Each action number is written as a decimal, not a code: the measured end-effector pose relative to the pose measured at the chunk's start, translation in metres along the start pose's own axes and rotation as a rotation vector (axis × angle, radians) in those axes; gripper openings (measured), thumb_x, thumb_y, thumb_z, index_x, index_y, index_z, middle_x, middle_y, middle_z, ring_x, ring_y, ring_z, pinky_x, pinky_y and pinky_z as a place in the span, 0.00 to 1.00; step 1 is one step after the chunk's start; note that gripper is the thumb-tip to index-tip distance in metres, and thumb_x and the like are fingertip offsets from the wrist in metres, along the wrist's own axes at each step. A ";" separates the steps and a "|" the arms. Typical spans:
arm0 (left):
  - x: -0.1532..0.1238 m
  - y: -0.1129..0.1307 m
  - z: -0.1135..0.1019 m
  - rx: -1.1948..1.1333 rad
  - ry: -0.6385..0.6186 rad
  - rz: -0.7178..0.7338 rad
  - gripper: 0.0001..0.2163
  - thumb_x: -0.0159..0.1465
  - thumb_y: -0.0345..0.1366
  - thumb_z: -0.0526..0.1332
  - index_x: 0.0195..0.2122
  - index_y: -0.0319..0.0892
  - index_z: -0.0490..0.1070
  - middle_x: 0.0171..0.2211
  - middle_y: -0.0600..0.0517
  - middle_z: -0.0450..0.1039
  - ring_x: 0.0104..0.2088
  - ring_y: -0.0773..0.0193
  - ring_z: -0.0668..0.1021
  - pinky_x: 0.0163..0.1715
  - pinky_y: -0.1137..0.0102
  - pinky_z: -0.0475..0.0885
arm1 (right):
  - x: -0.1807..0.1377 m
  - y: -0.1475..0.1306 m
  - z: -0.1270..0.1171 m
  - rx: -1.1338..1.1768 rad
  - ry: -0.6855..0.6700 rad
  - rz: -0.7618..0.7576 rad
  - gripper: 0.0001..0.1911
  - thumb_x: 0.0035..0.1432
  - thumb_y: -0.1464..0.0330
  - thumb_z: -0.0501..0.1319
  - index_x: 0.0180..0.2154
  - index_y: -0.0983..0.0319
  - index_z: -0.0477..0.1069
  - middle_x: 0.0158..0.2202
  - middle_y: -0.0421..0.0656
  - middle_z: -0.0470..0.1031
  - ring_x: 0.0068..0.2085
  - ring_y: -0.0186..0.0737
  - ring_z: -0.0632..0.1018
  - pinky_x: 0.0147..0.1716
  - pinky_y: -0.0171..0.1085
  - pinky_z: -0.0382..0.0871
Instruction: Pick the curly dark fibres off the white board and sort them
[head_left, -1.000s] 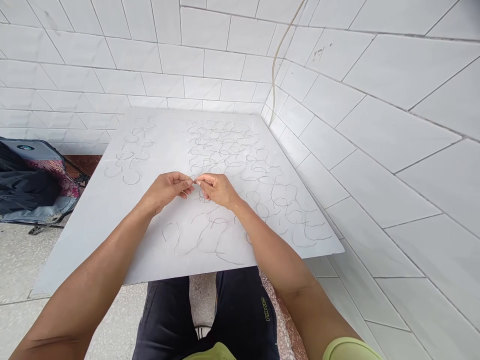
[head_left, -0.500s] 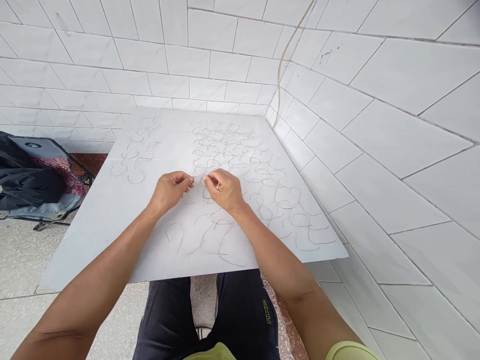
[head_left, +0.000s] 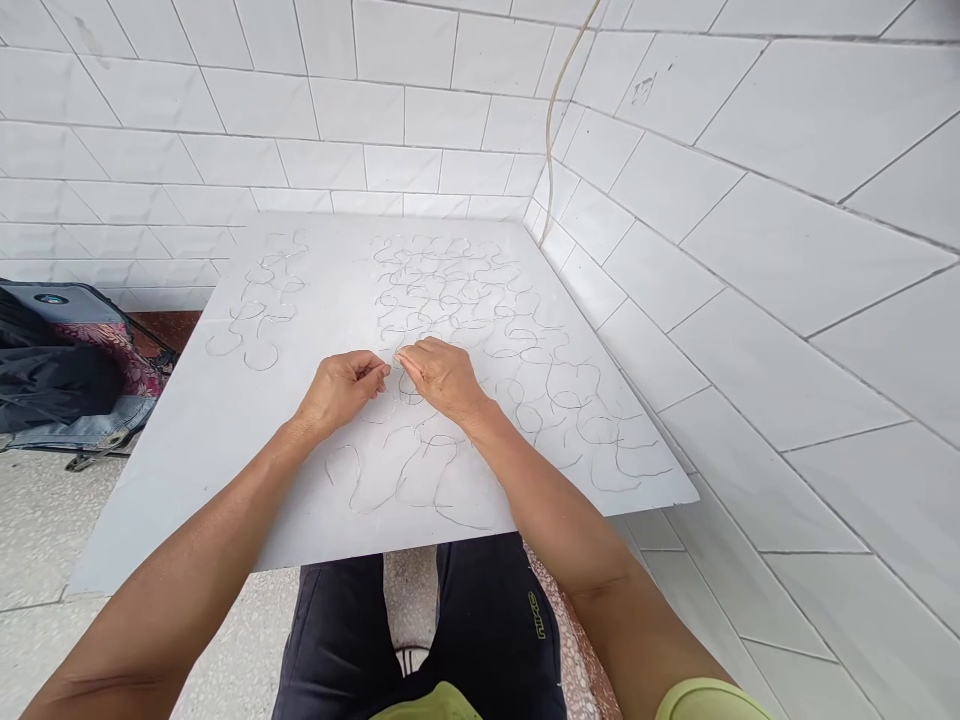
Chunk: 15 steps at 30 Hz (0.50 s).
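Thin, curly wire-like strands (head_left: 454, 490) lie scattered over a white tabletop (head_left: 172, 460). My left hand (head_left: 343, 388) is above the table's middle, thumb and forefinger pinched together. Close beside it on the right, my right hand (head_left: 441, 378) is also closed in a pinch, its fingertips almost meeting the left ones. A faint thin strand seems to run between the fingertips and curve down below them; it is too fine to follow fully. More strands lie beneath and around the right hand, partly hidden by it.
White tiled walls (head_left: 810, 190) border the table at the back and right. A pale cable (head_left: 550, 130) hangs in the corner. A folding chair (head_left: 90, 350) with dark cloth on it stands at the left. My legs (head_left: 495, 630) are under the table's front edge.
My right hand has turned slightly and come left, bringing its fingertips closer to my left hand's. The camera view has shifted a little. The loose strands look the same.
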<state>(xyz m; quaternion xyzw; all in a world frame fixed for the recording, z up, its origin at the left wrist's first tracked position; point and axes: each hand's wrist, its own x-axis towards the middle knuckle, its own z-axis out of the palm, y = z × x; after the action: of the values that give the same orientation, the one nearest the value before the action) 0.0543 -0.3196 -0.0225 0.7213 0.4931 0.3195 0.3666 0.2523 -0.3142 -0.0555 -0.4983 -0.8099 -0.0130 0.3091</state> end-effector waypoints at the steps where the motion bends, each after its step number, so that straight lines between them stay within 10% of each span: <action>1: 0.000 0.001 0.001 -0.012 0.002 -0.008 0.15 0.67 0.49 0.63 0.29 0.43 0.76 0.29 0.49 0.79 0.28 0.61 0.77 0.28 0.67 0.67 | 0.000 -0.001 0.000 -0.002 0.001 0.003 0.23 0.77 0.66 0.48 0.29 0.61 0.68 0.25 0.42 0.66 0.31 0.39 0.64 0.29 0.39 0.52; 15: 0.001 0.003 0.006 -0.221 0.022 -0.080 0.15 0.65 0.48 0.67 0.29 0.42 0.75 0.29 0.49 0.79 0.27 0.64 0.76 0.29 0.67 0.70 | 0.001 -0.013 0.007 0.256 0.062 0.204 0.18 0.74 0.65 0.51 0.33 0.61 0.72 0.29 0.44 0.73 0.31 0.38 0.69 0.30 0.38 0.59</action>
<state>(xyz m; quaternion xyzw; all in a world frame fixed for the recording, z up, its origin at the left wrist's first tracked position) 0.0610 -0.3205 -0.0225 0.6528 0.4874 0.3647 0.4509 0.2380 -0.3180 -0.0567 -0.5341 -0.7401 0.1063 0.3947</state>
